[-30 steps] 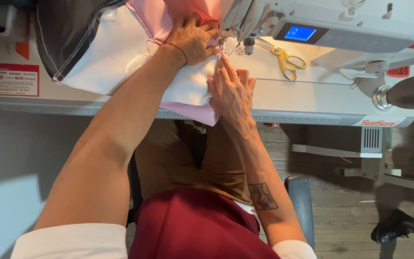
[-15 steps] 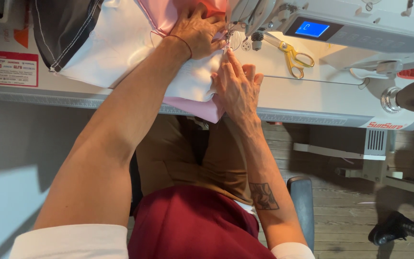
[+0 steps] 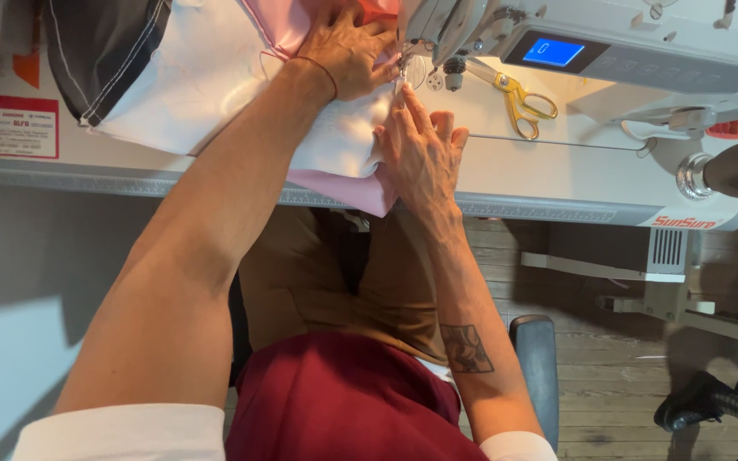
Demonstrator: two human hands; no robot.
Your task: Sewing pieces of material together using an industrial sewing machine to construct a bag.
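The white cloth [image 3: 335,141] lies flat on the table [image 3: 557,175], just in front of the sewing machine [image 3: 608,51]. A pink cloth [image 3: 348,188] sticks out under it and hangs a little over the table edge. More pink cloth goes up behind the machine's needle.

The left hand [image 3: 352,55] lies flat on the cloth, right beside the needle, fingers spread, pressing down. It grips nothing. A thin band is round its wrist. The right hand [image 3: 420,149] also lies flat on the white cloth, nearer the table edge, with its pointing finger stretched toward the needle. It holds nothing either, only presses.

Since a moment ago, both hands have stayed in about the same spots by the needle.

Yellow scissors [image 3: 518,94] lie on the table, right of the needle. A dark cloth [image 3: 100,47] lies far to the left of the machine.
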